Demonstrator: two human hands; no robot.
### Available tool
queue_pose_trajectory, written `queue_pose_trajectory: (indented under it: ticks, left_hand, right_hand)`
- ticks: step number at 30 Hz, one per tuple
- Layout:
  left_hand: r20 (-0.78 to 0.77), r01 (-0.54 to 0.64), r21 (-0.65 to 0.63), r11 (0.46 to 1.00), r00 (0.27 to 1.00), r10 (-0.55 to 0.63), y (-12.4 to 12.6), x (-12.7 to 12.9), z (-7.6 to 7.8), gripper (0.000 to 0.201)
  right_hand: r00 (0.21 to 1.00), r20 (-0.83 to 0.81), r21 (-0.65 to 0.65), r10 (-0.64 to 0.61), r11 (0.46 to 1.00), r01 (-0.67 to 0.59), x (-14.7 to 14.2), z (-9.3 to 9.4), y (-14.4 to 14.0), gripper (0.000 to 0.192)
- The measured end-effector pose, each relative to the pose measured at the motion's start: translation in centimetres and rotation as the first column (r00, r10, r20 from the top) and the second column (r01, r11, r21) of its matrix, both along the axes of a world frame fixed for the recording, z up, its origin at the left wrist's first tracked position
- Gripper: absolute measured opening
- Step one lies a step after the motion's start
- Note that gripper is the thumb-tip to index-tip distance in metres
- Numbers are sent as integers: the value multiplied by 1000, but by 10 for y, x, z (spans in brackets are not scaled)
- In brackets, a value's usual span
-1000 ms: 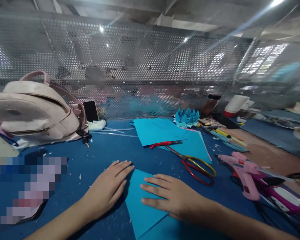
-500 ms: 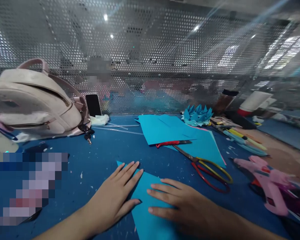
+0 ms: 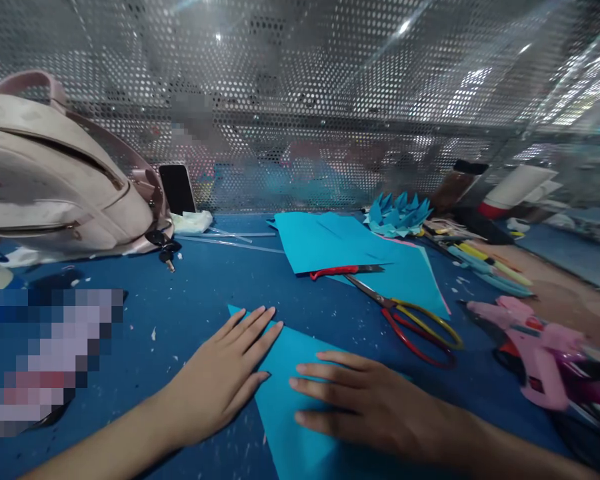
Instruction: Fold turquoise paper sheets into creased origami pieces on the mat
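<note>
A sheet of bright blue paper point(image 3: 280, 400), with a pointed corner at its far left, lies on the dark blue table below me. My left hand point(image 3: 225, 373) rests flat on the paper's left edge, fingers stretched out. Over the middle of the same sheet is my right hand point(image 3: 350, 397), its fingers spread and pointing left; I cannot tell whether all of them touch it. Beyond the hands sit scissors point(image 3: 395, 313) with yellow and red handles. More blue sheets point(image 3: 325, 243) form a stack behind, with a red-handled cutting tool point(image 3: 340, 271) at the front edge.
A pink glue gun point(image 3: 530, 347) lies at the right, near pliers point(image 3: 490, 270). A folded blue paper flower point(image 3: 397, 213) sits at the back. Left are a pale pink backpack point(image 3: 55, 180), a phone point(image 3: 177, 190) and keys point(image 3: 167, 253). Perforated metal point(image 3: 280, 133) closes off the far side.
The whole view has tilted down slightly, so the table things sit higher. My right hand has shifted a little over the paper; my left hand stays at its edge.
</note>
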State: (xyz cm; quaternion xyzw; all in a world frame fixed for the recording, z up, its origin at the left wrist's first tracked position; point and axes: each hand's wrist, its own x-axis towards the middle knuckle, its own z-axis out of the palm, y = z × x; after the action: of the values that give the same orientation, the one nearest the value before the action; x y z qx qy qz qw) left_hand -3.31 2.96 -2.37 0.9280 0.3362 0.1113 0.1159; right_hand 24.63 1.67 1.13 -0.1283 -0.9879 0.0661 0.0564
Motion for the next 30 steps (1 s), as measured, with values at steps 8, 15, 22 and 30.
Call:
queue_pose_trajectory:
  ticks: [8, 15, 22, 30]
  left_hand:
    - [30, -10, -2, 1000, 1000, 10, 0, 0, 0, 61]
    - [51, -18, -4, 1000, 999, 19, -1, 0, 0, 62]
    - [-2, 14, -20, 1000, 1000, -14, -2, -3, 1, 72]
    - [-24, 37, -29, 999, 999, -38, -2, -3, 1, 91]
  right_hand:
    - [1000, -21, -8, -9, 1000, 9, -1, 0, -3, 36]
    - [1000, 7, 22, -8, 1000, 7, -3, 1, -4, 35]
    - [999, 33, 55, -13, 998, 11, -2, 1, -4, 35]
    - [997, 8, 111, 71, 991, -72, -5, 6, -9, 30]
